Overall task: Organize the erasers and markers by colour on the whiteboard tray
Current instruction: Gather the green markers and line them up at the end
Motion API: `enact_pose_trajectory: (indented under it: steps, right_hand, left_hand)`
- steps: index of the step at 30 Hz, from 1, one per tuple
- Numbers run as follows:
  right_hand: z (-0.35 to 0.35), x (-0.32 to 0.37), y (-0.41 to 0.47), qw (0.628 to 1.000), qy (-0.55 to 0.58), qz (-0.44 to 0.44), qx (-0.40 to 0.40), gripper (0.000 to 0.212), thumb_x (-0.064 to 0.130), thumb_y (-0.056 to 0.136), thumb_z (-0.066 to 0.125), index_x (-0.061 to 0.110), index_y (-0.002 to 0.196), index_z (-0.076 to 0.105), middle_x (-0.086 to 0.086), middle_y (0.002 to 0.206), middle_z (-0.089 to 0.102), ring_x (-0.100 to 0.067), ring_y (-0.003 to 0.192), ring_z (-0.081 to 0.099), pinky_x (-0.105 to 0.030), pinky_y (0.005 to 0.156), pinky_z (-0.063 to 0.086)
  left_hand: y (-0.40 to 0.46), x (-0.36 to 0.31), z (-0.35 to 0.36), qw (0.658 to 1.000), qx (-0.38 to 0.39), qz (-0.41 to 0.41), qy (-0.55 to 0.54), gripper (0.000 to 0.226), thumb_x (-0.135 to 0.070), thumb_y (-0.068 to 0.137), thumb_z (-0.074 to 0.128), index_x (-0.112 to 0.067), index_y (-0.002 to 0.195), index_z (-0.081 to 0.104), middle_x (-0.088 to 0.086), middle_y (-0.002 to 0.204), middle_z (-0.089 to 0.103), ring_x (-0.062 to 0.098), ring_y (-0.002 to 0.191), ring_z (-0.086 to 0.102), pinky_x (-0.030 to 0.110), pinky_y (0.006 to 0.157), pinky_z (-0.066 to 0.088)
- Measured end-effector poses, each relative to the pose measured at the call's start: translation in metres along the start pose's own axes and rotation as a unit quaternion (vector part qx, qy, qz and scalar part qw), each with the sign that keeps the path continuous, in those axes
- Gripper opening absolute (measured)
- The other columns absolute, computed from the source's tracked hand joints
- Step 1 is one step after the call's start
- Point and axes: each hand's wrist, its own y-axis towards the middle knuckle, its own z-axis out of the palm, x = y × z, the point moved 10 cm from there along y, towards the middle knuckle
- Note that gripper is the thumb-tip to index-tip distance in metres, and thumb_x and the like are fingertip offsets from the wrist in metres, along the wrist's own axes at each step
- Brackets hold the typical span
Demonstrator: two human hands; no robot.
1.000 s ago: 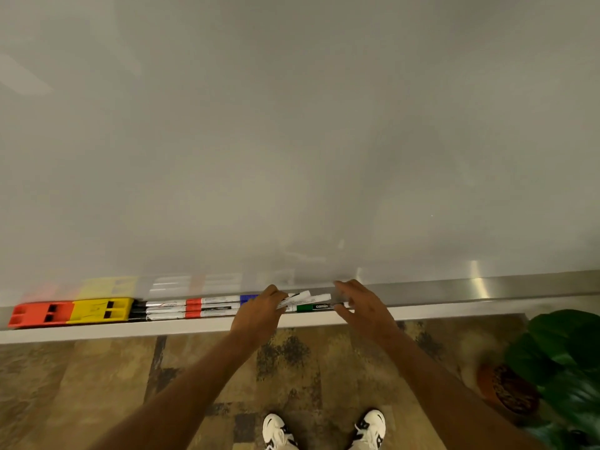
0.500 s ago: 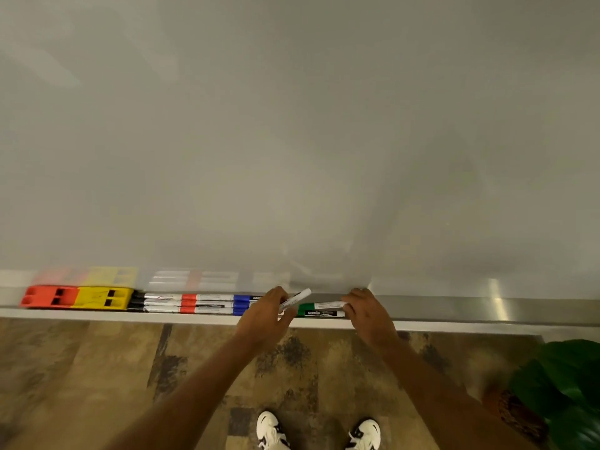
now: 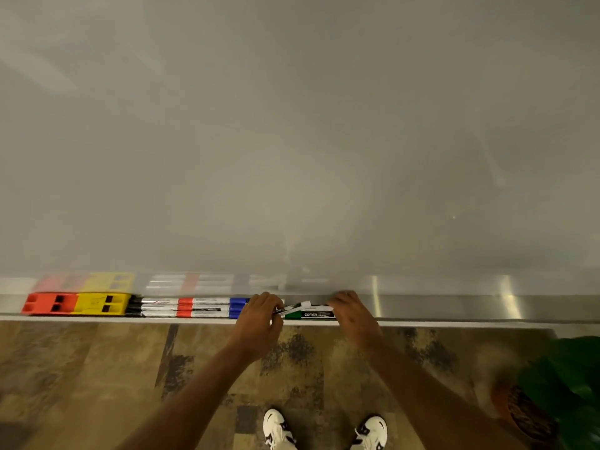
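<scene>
— Where does everything sit right now?

— Low in the frame, along the whiteboard tray [image 3: 454, 308]. At lower left, the red eraser [image 3: 48, 303] touches the yellow eraser [image 3: 101, 303]. Just right of them lie three stacked rows of markers: the black and red markers [image 3: 185, 308], then the blue markers [image 3: 237, 307] running under my left hand [image 3: 259, 319]. The green marker [image 3: 310, 315] lies between my two hands, near the tray's front lip.

— And your grip?

— My left hand's grip is pinched narrow on one marker [image 3: 280, 310], tilted, its end pointing toward the green one. I can't read its colour — it's blurred. My right hand [image 3: 352, 315] rests fingers-down over the green marker's right end; whether that grip is closed on it or only pressing, I cannot tell.

— What could go wrong?

— The tray is shallow and the green marker sits close to the front edge. If I nudge it sideways with my right hand while sliding the tilted one in, I'd judge it could roll off onto the floor [image 3: 97, 368] by my shoes [image 3: 279, 428]. My left wrist also hangs just over the blue row — a careless drag would scatter what's already sorted.
</scene>
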Motion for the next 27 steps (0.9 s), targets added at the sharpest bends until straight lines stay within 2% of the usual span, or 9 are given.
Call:
enact_pose_trajectory:
  steps: [4,8,13,22,27]
  right_hand:
    - [-0.01,-0.007,-0.008,0.999,0.043,0.005,-0.021,0.028,0.011,0.092,0.054,0.013,0.119,0.06,-0.006,0.119,0.059,-0.02,0.114,0.046,-0.027,0.098,0.038]
    - [-0.028,-0.031,-0.038,0.998,0.043,0.025,-0.049,0.02,0.02,0.096,0.048,0.018,0.111,0.061,0.0,0.112,0.059,-0.015,0.107,0.049,-0.019,0.088,0.037]
    - [-0.042,-0.062,-0.08,0.998,0.0,0.055,-0.043,0.019,0.015,0.094,0.05,0.015,0.108,0.063,-0.001,0.11,0.061,-0.019,0.102,0.051,-0.027,0.081,0.043]
    - [-0.045,-0.061,-0.098,0.996,-0.019,0.078,-0.029,0.023,0.024,0.098,0.046,0.016,0.113,0.061,0.0,0.113,0.061,-0.016,0.105,0.05,-0.029,0.084,0.044]
    - [-0.054,-0.054,-0.095,0.994,-0.009,0.097,-0.051,0.024,0.025,0.097,0.049,0.016,0.116,0.061,0.0,0.113,0.061,-0.016,0.106,0.051,-0.031,0.084,0.048]
  left_hand:
    - [0.017,-0.017,0.016,0.999,0.0,0.028,0.033,0.016,-0.021,0.095,0.05,-0.026,0.108,0.057,-0.008,0.107,0.055,0.012,0.1,0.042,0.034,0.092,0.039]
    - [0.031,-0.034,0.038,0.996,0.025,0.061,0.066,0.027,-0.017,0.096,0.053,-0.022,0.122,0.058,-0.002,0.124,0.057,0.018,0.116,0.046,0.037,0.103,0.04]
    - [0.038,-0.052,0.067,0.971,0.071,0.148,0.174,0.044,-0.014,0.091,0.061,-0.018,0.133,0.05,0.003,0.136,0.052,0.023,0.127,0.042,0.038,0.108,0.037]
    - [0.041,-0.044,0.072,0.967,0.065,0.133,0.207,0.061,-0.009,0.088,0.064,-0.014,0.141,0.035,0.007,0.145,0.041,0.026,0.133,0.035,0.04,0.111,0.032]
    - [0.032,-0.043,0.074,0.965,0.053,0.146,0.21,0.064,-0.005,0.085,0.065,-0.01,0.141,0.034,0.01,0.144,0.039,0.028,0.134,0.032,0.042,0.113,0.029]
